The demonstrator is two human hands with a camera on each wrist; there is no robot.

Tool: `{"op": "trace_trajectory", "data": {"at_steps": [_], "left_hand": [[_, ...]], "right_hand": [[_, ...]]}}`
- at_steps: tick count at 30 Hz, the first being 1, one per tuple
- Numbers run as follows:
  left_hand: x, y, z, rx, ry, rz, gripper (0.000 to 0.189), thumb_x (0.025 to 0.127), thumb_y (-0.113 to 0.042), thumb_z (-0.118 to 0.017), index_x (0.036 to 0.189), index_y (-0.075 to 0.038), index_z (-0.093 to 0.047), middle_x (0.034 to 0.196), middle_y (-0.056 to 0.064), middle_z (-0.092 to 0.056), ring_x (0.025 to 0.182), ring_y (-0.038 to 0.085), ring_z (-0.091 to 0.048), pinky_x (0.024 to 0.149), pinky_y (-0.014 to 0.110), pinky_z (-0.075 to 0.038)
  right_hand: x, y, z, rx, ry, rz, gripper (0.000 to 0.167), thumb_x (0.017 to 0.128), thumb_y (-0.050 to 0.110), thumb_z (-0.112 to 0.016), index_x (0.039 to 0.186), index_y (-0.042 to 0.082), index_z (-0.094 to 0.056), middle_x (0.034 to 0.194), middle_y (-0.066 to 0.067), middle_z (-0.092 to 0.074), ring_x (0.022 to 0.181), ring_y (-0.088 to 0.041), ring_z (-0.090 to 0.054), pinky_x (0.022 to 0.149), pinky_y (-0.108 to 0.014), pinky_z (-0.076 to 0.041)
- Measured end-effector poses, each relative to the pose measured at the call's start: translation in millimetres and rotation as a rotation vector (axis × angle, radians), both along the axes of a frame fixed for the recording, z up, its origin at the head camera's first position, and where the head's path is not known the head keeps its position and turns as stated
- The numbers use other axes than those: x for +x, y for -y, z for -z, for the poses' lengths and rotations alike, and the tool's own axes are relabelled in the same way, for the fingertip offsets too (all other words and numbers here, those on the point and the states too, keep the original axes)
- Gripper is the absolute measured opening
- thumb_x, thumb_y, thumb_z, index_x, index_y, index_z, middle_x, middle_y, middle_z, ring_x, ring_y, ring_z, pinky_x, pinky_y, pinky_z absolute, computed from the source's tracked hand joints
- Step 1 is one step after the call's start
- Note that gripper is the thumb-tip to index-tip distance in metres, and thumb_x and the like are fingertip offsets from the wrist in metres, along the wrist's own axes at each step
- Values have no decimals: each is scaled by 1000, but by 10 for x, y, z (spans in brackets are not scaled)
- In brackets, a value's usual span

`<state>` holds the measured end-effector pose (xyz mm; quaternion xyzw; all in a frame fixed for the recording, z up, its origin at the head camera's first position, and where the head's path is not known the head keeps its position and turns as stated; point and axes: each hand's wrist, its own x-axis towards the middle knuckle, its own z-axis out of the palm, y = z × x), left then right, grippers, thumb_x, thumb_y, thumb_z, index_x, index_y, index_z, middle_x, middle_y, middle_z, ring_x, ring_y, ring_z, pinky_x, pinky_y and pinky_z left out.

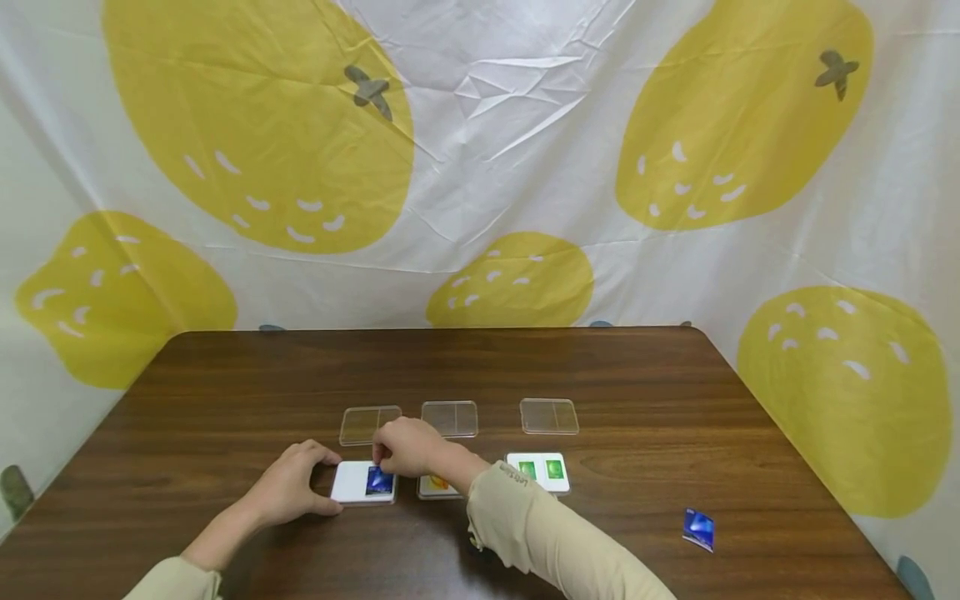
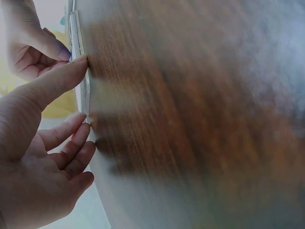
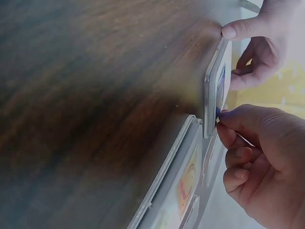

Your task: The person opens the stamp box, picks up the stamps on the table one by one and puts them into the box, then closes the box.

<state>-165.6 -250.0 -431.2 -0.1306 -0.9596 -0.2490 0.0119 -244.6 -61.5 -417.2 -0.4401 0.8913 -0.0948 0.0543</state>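
A flat white rectangular case [image 1: 350, 482] lies on the table at centre left in the head view. My left hand [image 1: 292, 483] holds its left end, thumb at the near edge and fingertips at the far edge. On the case's right half lies a small blue picture card [image 1: 379, 482]. My right hand [image 1: 408, 447] pinches this card's far edge between thumb and forefinger, seen also in the right wrist view, where the right hand [image 3: 264, 152] sits beside the case [image 3: 214, 90]. The left wrist view shows the left hand [image 2: 47, 129] at the case's thin edge.
Just right is a second case [image 1: 431, 488] with an orange picture, partly under my right arm. A third case [image 1: 538, 473] holds two green pictures. Clear lids [image 1: 450, 418] lie in a row behind. Another blue card [image 1: 699, 530] lies far right on the brown table [image 1: 630, 383].
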Motion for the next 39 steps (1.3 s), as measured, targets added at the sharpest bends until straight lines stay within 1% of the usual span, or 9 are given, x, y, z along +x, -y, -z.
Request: {"op": "trace_trajectory", "data": {"at_steps": [6,8,13,16,19,23,31,35,39], "left_hand": [[-7,-1,8,-2,-6,-2,59,52,-31,-85,99,-4,-62,93,3,-57,95,27,-51,83,46,-41],[-7,1,9,-4,-8,-3,59,52,-31,-85,98,-4,-62,93,3,-57,95,27,-51,83,46,-41],[-1,15,6,-17,-14,-5,59,51,-32,-85,98,-4,-62,93,2,-57,95,28,-51,84,46,-41],[2,16,3,-23,-16,-7,59,51,-32,-85,98,-4,-63,93,3,-57,95,28,-51,84,46,-41],[2,14,7,-23,-16,-6,58,52,-31,-85,98,-4,-63,93,4,-57,95,28,-51,84,46,-41],[-1,11,10,-23,-12,-7,57,52,-30,-85,98,-4,-63,94,4,-57,95,28,-51,84,46,-41],[-2,-1,2,-17,-7,-5,56,53,-29,-85,98,-3,-63,94,4,-57,96,28,-51,84,46,-41],[-6,-9,-3,-21,-17,-2,56,52,-29,-85,97,-3,-63,94,4,-57,96,28,-52,84,46,-41],[-4,-20,-19,-16,-7,-5,57,52,-29,-85,97,-3,-63,94,5,-57,97,29,-51,85,47,-41]], "right_hand": [[-36,-84,-55,-81,40,-27,6,77,14,-63,77,18,-67,67,14,-56,61,1,-47,54,-12,-36],[-48,-146,-102,-110,81,-38,6,78,12,-62,79,16,-67,70,13,-59,63,3,-48,56,-11,-37],[-69,-384,-250,-202,181,-83,5,79,11,-63,82,11,-67,73,7,-62,64,2,-50,60,-12,-40],[-86,-578,-310,-239,211,-99,6,78,11,-64,83,9,-67,72,5,-61,63,0,-49,59,-13,-40],[-103,-806,-323,-250,226,-87,7,78,11,-64,84,8,-67,72,6,-60,60,0,-47,57,-15,-39],[-108,-1142,-291,-258,272,-52,9,78,11,-65,85,6,-67,70,7,-60,57,0,-46,56,-16,-41],[-79,-1881,-273,-326,311,6,9,78,7,-63,85,2,-65,71,6,-61,65,-1,-53,63,-20,-46],[-26,-2266,-296,-361,331,71,9,79,6,-63,86,1,-65,72,6,-61,66,-2,-54,63,-22,-48],[68,-2627,-320,-394,331,120,12,81,8,-64,88,0,-63,74,5,-60,62,-2,-50,57,-21,-46]]}}
